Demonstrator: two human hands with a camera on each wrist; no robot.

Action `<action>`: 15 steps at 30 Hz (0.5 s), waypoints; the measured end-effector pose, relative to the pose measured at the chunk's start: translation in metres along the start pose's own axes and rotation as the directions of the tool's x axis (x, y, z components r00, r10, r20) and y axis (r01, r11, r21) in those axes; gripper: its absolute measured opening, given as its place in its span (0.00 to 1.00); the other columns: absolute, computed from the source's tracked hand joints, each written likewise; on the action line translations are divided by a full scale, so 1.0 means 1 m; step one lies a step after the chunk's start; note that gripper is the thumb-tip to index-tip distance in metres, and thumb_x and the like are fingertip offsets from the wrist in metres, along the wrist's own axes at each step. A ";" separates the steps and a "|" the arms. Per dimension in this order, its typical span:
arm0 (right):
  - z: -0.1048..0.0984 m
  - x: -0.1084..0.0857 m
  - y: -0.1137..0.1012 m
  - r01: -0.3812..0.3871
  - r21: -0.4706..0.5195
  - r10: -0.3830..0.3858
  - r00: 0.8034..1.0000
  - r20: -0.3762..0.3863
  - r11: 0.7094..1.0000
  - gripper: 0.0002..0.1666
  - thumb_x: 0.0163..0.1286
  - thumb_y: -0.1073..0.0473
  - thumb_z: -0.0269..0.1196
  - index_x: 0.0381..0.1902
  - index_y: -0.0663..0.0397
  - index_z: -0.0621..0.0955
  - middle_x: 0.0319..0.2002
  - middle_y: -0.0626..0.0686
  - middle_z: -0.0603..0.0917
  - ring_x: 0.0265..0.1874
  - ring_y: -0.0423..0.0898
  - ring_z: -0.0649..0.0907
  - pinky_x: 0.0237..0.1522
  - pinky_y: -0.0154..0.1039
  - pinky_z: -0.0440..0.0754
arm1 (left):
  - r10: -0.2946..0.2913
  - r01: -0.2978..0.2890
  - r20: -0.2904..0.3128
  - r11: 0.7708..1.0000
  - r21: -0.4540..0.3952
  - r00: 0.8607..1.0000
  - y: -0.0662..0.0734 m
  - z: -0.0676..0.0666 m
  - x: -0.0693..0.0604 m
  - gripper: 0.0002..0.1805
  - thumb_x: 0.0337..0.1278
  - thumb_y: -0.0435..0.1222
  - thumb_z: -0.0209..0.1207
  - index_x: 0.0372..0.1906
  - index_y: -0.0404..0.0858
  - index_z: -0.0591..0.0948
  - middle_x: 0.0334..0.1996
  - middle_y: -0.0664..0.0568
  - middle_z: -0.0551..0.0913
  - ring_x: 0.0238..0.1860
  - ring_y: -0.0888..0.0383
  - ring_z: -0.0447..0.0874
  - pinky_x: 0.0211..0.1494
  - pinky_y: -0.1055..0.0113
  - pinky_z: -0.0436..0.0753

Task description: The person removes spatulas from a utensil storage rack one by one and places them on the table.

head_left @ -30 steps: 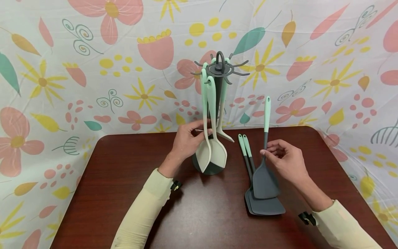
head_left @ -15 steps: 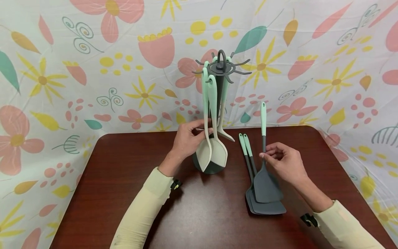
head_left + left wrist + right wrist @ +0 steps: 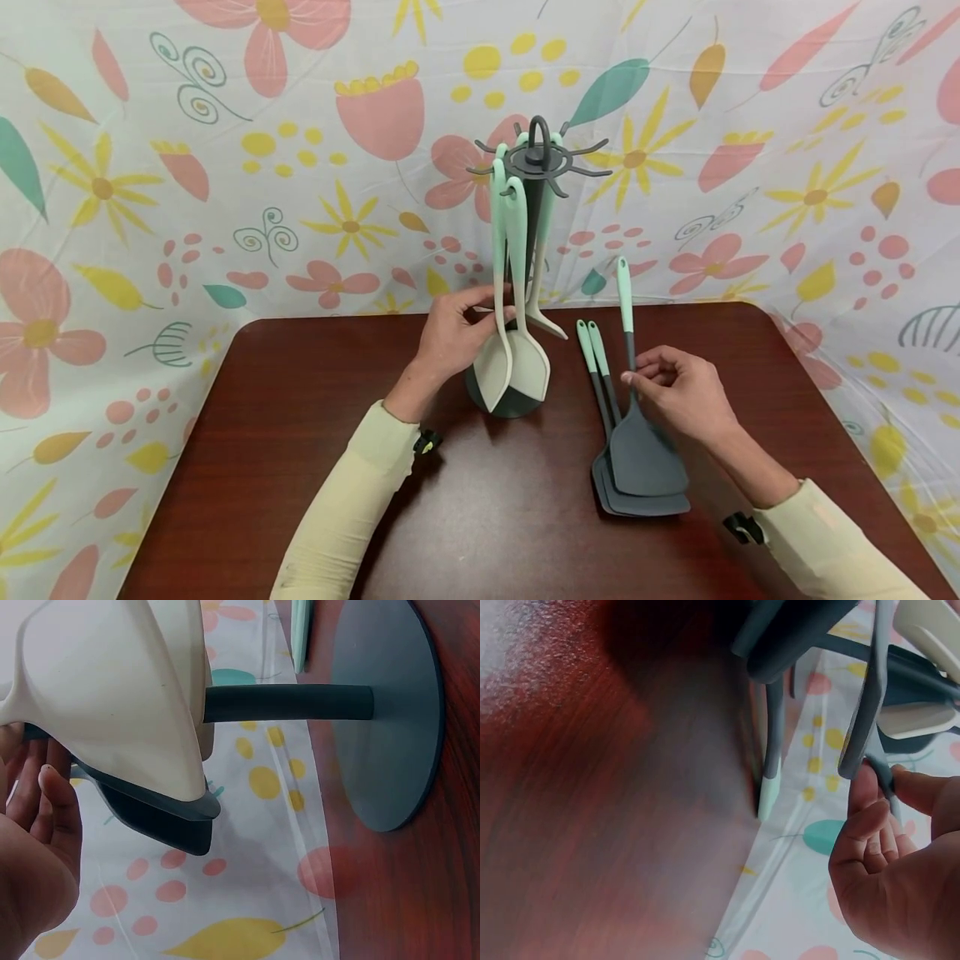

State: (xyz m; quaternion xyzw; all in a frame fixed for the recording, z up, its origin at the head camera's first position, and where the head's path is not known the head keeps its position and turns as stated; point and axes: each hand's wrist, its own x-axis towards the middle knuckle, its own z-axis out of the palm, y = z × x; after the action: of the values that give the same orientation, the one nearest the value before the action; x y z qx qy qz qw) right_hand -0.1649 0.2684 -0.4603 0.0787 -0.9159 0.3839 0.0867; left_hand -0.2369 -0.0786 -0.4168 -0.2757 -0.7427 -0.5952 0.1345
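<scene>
My right hand (image 3: pixel 678 392) pinches the grey shaft of a spatula (image 3: pixel 647 454) with a mint handle. The spatula tilts over two similar spatulas (image 3: pixel 656 505) stacked on the table, its handle end raised. In the right wrist view, thumb and fingers (image 3: pixel 885 840) meet on the shaft. My left hand (image 3: pixel 457 333) grips the post of the utensil stand (image 3: pixel 534 162), behind the hanging tools; their heads partly hide its fingertips. Cream-headed utensils (image 3: pixel 530 367) with mint handles hang from the stand's left hooks. The round base (image 3: pixel 390 750) rests on the table.
The brown table (image 3: pixel 300 467) reaches back to a floral cloth backdrop (image 3: pixel 345 167). Another cream utensil (image 3: pixel 543 321) hangs at the stand's back right. Bare hooks (image 3: pixel 592 172) stick out on the right side. Two mint handles (image 3: pixel 587 342) lie between stand and right hand.
My right hand has shifted slightly left and down with the spatula, whose handle end has swung left and lower. The left hand keeps its grip on the stand.
</scene>
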 end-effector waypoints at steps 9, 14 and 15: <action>-0.001 -0.002 0.007 -0.051 0.040 0.049 0.997 0.053 0.998 0.12 0.71 0.55 0.75 0.43 0.57 0.86 0.32 0.53 0.90 0.28 0.46 0.88 0.26 0.35 0.83 | 0.002 -0.002 0.008 1.000 0.002 1.000 0.000 -0.001 0.001 0.14 0.67 0.37 0.72 0.55 0.43 0.91 0.41 0.54 0.93 0.41 0.58 0.92 0.40 0.64 0.87; -0.002 -0.004 0.008 -0.067 0.073 0.062 0.995 0.080 0.995 0.12 0.71 0.56 0.75 0.43 0.59 0.86 0.32 0.55 0.90 0.27 0.51 0.88 0.25 0.36 0.83 | -0.018 0.018 0.012 1.000 -0.022 1.000 0.001 -0.001 0.000 0.14 0.67 0.36 0.72 0.55 0.42 0.91 0.39 0.53 0.93 0.38 0.54 0.92 0.37 0.65 0.85; -0.002 -0.005 0.008 -0.073 0.077 0.066 0.994 0.087 0.994 0.12 0.71 0.56 0.75 0.43 0.59 0.86 0.32 0.55 0.90 0.27 0.51 0.88 0.25 0.36 0.83 | -0.022 0.022 0.012 0.999 -0.027 1.000 0.001 -0.001 0.000 0.14 0.67 0.36 0.72 0.55 0.42 0.91 0.39 0.53 0.93 0.37 0.54 0.92 0.36 0.65 0.85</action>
State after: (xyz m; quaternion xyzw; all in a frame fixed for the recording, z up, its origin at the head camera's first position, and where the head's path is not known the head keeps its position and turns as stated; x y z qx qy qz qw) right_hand -0.1619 0.2757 -0.4661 0.0664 -0.9048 0.4196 0.0314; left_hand -0.2369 -0.0795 -0.4156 -0.2728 -0.7385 -0.6049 0.1198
